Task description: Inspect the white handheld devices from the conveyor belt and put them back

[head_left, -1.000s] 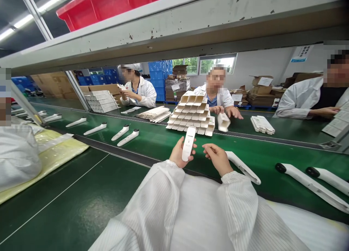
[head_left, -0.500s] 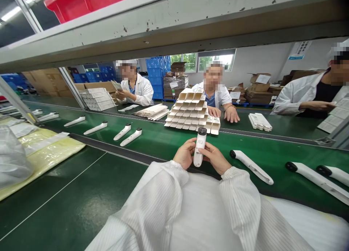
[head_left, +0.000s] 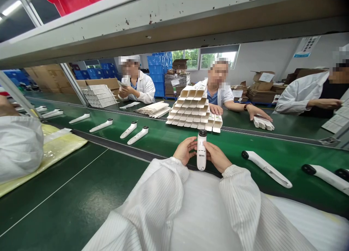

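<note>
A white handheld infrared thermometer (head_left: 201, 158) with a black head stands upright in front of me, its slotted recess facing me. My right hand (head_left: 217, 156) holds it from the right side, thumb against the body. My left hand (head_left: 185, 150) is just left of it, fingers apart and loosely curled; whether the fingertips touch the casing is hard to see. Another such thermometer (head_left: 268, 170) lies on the green conveyor belt (head_left: 231, 149) to the right. Two more thermometers (head_left: 137, 135) lie to the left.
Beyond the belt stands a stepped stack of open white cartons (head_left: 188, 111). A co-worker's hand (head_left: 257, 113) rests by flat cartons (head_left: 264, 123). A shelf beam (head_left: 163, 22) crosses overhead. A co-worker's sleeve (head_left: 20, 147) enters at left above a yellow plastic-wrapped pad (head_left: 68, 144).
The thermometers on the belt have shifted right. The one I hold shows more of its recess, and my left fingers have loosened from it. Across the belt, a co-worker's hand has reached to the flat cartons.
</note>
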A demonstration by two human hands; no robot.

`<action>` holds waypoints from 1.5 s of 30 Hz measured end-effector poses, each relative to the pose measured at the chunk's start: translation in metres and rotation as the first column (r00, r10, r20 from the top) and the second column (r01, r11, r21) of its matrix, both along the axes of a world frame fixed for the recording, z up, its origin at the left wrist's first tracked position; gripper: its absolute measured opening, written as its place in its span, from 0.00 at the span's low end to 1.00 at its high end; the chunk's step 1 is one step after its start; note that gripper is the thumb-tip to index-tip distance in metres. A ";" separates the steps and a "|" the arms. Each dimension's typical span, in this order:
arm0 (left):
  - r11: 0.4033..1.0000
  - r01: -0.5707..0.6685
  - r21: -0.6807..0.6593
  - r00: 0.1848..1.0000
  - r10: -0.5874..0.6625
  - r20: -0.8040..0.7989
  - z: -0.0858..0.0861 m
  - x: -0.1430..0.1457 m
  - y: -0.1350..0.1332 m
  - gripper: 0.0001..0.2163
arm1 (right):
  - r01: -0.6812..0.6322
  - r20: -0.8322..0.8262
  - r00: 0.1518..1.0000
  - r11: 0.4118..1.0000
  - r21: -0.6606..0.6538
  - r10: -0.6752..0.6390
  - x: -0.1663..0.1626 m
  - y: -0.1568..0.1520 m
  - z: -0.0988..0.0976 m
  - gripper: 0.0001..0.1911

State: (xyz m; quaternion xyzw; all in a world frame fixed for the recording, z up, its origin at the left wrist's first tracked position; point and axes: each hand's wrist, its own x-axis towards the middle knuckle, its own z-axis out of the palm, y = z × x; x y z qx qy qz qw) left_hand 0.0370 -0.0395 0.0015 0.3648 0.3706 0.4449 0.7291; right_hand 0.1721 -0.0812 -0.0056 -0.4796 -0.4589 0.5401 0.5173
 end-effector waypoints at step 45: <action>0.718 0.597 0.358 0.554 -0.045 -0.831 -0.019 -0.013 0.010 0.11 | -0.816 0.201 0.476 0.516 -0.260 0.856 -0.091 -0.057 0.009 0.09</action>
